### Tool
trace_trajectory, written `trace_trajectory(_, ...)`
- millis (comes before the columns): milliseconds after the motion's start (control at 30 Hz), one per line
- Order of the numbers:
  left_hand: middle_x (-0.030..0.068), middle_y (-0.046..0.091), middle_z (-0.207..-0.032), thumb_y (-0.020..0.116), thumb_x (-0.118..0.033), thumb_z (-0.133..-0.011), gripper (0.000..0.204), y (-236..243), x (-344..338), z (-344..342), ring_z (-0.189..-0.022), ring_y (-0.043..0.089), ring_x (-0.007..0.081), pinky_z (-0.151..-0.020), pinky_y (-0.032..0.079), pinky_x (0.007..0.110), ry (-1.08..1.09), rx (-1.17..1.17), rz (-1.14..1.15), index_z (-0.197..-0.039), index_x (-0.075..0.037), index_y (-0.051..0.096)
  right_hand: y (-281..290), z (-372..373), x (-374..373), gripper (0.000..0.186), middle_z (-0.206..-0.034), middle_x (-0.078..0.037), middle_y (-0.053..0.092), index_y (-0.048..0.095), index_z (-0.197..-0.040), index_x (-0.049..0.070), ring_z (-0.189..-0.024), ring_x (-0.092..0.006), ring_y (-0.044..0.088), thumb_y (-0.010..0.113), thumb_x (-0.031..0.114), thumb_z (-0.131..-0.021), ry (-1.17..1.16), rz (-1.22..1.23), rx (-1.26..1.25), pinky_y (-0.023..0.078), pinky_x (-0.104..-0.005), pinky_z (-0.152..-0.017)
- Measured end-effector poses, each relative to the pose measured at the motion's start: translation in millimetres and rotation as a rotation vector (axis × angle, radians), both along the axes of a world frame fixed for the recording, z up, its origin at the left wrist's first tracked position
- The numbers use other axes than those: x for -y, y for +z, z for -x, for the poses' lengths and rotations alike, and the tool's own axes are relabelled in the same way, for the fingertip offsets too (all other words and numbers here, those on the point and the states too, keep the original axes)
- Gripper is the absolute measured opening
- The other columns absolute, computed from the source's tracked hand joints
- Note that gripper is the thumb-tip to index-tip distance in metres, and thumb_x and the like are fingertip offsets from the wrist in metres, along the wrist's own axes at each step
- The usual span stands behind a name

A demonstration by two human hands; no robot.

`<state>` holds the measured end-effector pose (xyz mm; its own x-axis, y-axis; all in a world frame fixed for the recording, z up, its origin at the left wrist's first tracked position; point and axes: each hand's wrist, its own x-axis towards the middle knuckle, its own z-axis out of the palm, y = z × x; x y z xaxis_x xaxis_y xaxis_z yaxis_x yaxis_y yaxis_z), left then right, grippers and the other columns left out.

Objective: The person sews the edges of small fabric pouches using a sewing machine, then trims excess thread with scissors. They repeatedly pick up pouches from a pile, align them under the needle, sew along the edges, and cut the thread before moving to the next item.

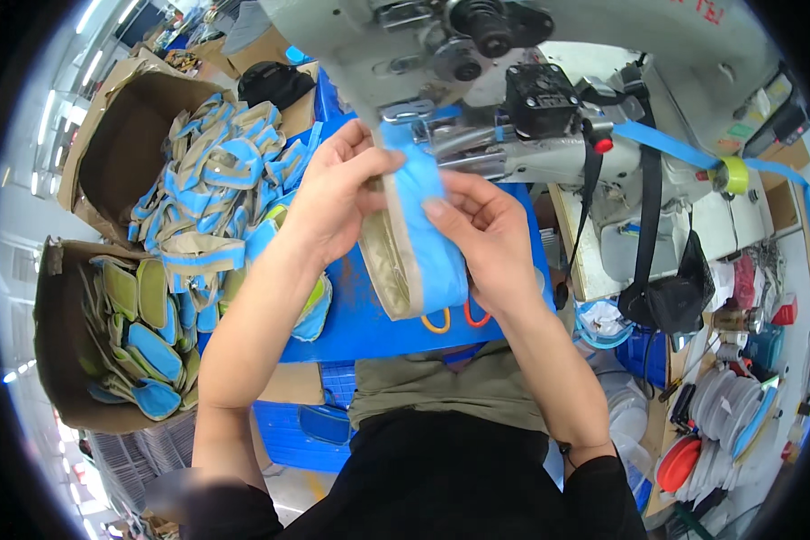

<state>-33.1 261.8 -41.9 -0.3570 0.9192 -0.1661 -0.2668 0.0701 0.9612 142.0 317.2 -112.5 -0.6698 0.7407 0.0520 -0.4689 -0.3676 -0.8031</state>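
Note:
Between my hands is a looped band of fabric [434, 256], bright blue with beige edging and a beige inner side. My left hand [337, 193] is closed on its upper left edge, thumb and fingers pinching it. From the other side my right hand [488, 236] grips the blue face with thumb and bent fingers; its fingertips are slightly blurred. The band's top end reaches up to the working arm of a sewing machine [355, 58], where I cannot tell whether it touches. Below the band, one orange handle loop [436, 322] and one red handle loop [476, 314] show on the blue tabletop [355, 335].
A heap of blue and beige fabric bands [211, 175] spills from a cardboard box [108, 135] at left. Another box [58, 360] holds green and blue pads. Blue tape [666, 142] runs through a yellow-green ring [734, 175] at right. A black strap [650, 216] hangs beside the machine.

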Motion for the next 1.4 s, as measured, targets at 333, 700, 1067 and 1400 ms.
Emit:
trace_trajectory(333, 0.0090, 0.074, -0.113, 0.074, 0.000, -0.094, 0.052, -10, 5, -16, -0.097, 0.076, 0.0186, -0.083, 0.065, 0.035, 0.000, -0.088, -0.025, -0.139, -0.003, 0.048, 5, -38, -31, 0.021, -0.092, -0.003, 0.074, 0.072, -0.112, 0.000, -0.080, -0.0070, 0.067, 0.073, 0.019, -0.103, -0.404, -0.204, -0.034, 0.050, -0.0213, -0.069)
trace_trajectory(700, 0.0116, 0.073, -0.114, 0.071, 0.002, -0.095, 0.051, -10, 6, -13, -0.096, 0.077, 0.0198, -0.086, 0.066, 0.036, -0.019, -0.009, -0.022, -0.140, -0.003, 0.046, 7, -40, -39, 0.022, -0.086, -0.002, 0.070, 0.070, -0.097, 0.005, -0.071, -0.0070, 0.062, 0.077, 0.025, -0.100, -0.389, -0.008, -0.118, 0.048, -0.0234, -0.059)
trace_trajectory(1067, 0.0068, 0.072, -0.111, 0.076, -0.002, -0.091, 0.053, -3, 5, -25, -0.097, 0.072, 0.0147, -0.084, 0.059, 0.031, 0.028, -0.057, -0.025, -0.137, -0.004, 0.049, -2, 8, 1, 0.032, -0.103, -0.010, 0.077, 0.072, -0.122, -0.003, -0.090, -0.0118, 0.072, 0.081, 0.011, -0.094, -0.063, -0.035, 0.020, 0.058, -0.0272, -0.079)
trace_trajectory(1400, 0.0094, 0.069, -0.115, 0.076, 0.006, -0.086, 0.063, -4, 6, -33, -0.100, 0.071, 0.0170, -0.084, 0.060, 0.033, 0.054, -0.051, -0.052, -0.142, -0.003, 0.047, -1, 4, 15, 0.032, -0.108, -0.010, 0.076, 0.070, -0.128, -0.003, -0.092, -0.0119, 0.072, 0.075, 0.007, -0.098, -0.028, 0.154, -0.059, 0.058, -0.0271, -0.081)
